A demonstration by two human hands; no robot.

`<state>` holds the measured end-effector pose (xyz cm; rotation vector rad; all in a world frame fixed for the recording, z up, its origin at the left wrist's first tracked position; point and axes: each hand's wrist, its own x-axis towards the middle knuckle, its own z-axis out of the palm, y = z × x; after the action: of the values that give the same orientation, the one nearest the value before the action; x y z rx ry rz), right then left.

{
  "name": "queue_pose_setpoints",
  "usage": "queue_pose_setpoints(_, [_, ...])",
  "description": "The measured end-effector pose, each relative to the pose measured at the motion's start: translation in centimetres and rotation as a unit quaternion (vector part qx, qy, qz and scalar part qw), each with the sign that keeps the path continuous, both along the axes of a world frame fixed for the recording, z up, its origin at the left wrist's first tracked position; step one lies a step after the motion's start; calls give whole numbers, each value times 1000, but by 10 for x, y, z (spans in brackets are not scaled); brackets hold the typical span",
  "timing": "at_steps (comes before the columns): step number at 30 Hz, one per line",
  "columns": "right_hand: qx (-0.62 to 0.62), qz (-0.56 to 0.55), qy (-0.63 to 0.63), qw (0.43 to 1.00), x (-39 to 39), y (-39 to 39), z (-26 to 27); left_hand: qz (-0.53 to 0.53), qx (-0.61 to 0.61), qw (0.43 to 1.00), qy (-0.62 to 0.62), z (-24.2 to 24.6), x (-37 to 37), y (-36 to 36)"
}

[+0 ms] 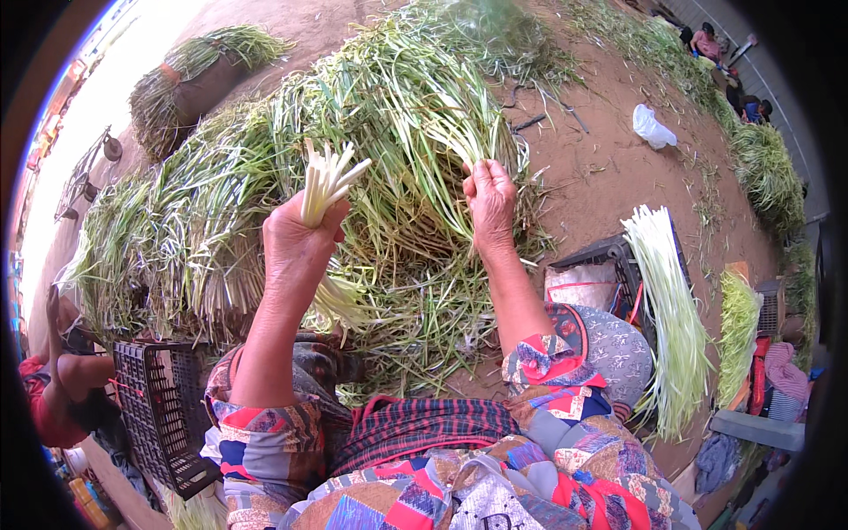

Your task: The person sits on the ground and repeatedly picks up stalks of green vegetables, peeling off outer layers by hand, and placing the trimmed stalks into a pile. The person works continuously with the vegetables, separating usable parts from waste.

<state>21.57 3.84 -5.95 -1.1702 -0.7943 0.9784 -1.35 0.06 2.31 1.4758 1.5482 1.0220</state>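
Observation:
My left hand (298, 232) is closed around a small bundle of pale, peeled stalks (326, 177), whose white ends stick up above the fist. Green leaves hang out below it. Over the right part of the heap, my right hand (493, 199) pinches the whitish base of a few green stalks (467, 142) between thumb and fingers. Beyond both hands spreads a large heap of long-leaved green stalks (377, 86), with loose trimmed leaves (424, 331) on the ground between my knees.
A bunch of cleaned white stalks (666, 318) lies across a black plastic crate (596, 255) on my right. Another black crate (162, 411) stands left, beside a person (63, 391). A tied bundle (192, 86) and a white plastic bag (654, 127) lie farther off. People (709, 46) sit far right.

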Motion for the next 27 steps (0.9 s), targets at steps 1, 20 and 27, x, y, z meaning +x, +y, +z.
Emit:
queue_pose_setpoints(1, [43,-5,-3,999,0,-4,23,12,13,1000,1,1,-1,0])
queue_pose_setpoints(20, [-47,141,12,989,0,-23,13,13,43,998,48,-4,5,14])
queue_pose_setpoints(27, [-34,228,-99,968,-7,-29,20,-4,175,980,96,7,21,12])
